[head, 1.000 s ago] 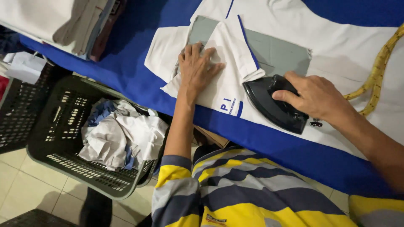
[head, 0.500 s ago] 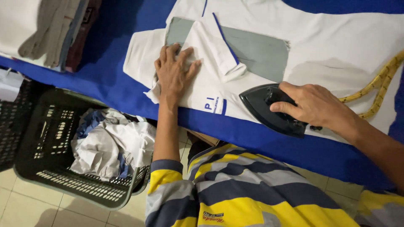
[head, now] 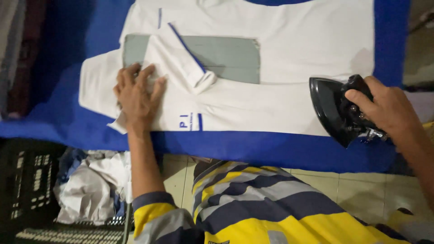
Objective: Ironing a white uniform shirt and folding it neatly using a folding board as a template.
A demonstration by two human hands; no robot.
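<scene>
Under the left hand (head: 137,97), spread flat: white shirt (head: 280,49) on the blue counter (head: 271,149), fingers pressed near a folded sleeve (head: 181,63). Just right of that hand, a small blue printed mark (head: 190,123) by the hem; above it, a grey rectangular board (head: 226,56). Right hand (head: 384,108) clamped on a black iron (head: 332,110) at the shirt's edge. Below the left forearm, a black basket (head: 27,180) of crumpled cloth (head: 97,190).
</scene>
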